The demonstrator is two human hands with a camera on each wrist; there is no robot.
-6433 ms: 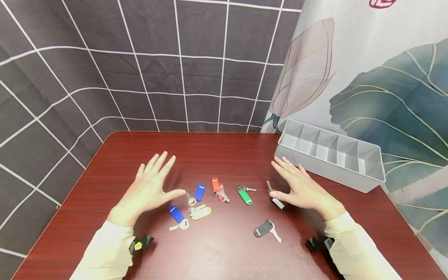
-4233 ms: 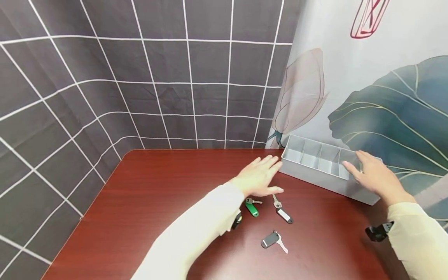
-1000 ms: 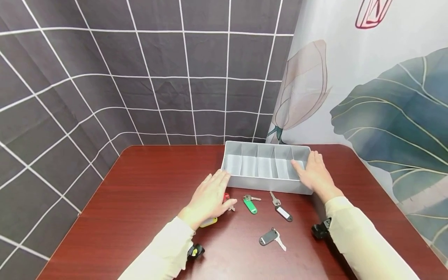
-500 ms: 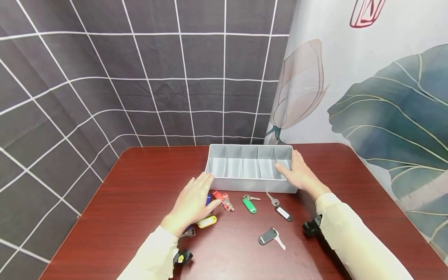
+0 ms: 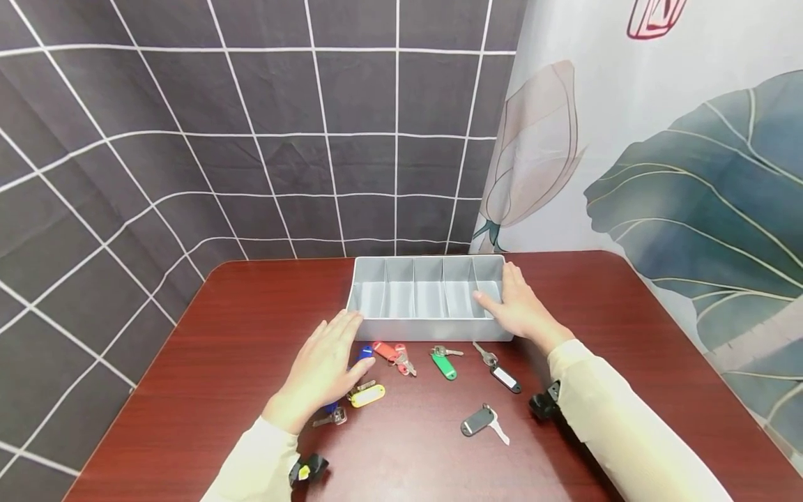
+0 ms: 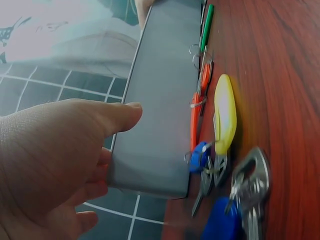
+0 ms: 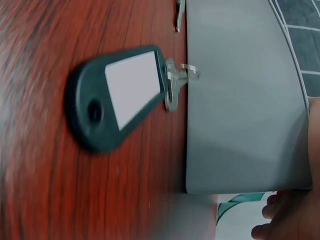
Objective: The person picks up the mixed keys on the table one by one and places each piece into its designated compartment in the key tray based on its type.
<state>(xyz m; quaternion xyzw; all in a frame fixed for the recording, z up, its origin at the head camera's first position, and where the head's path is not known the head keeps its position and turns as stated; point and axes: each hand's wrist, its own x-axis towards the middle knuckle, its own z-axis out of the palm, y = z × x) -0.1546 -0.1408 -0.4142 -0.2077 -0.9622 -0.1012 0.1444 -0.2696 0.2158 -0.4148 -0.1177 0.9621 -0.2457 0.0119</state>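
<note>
Left hand (image 5: 316, 373): fingers fairly straight, tips at the near left corner of a long light-grey plastic tray (image 5: 433, 330) with five compartments; thumb spread wide, in front of the near wall; whether it touches cannot be told. Right hand (image 5: 525, 314): fingers extended along the tray's right end, thumb over the rim into the end compartment, so it straddles that wall without a closed fist. Neither is curled round anything; the tray sits between them, long axis left to right, across the person's front. Key relation: the tagged keys lie on the near side of that axis, in a loose band along the front wall. Nearest the left hand, partly hidden beneath it: two blue plastic key tags (image 5: 366, 353) and a yellow plastic key tag (image 5: 367, 396) with a silver key; then two red plastic key tags (image 5: 384, 350) just beside the wall, and a green plastic key tag (image 5: 444, 366) near mid-tray. The right hand is nearer the black plastic key tag with a white label (image 5: 505, 378), its key aimed at the wall. A dark-grey plastic key tag (image 5: 478, 422) lies farthest out on the dark-red wooden table (image 5: 251, 328). Judgement: little room to bring the tray nearer without meeting keys.
</note>
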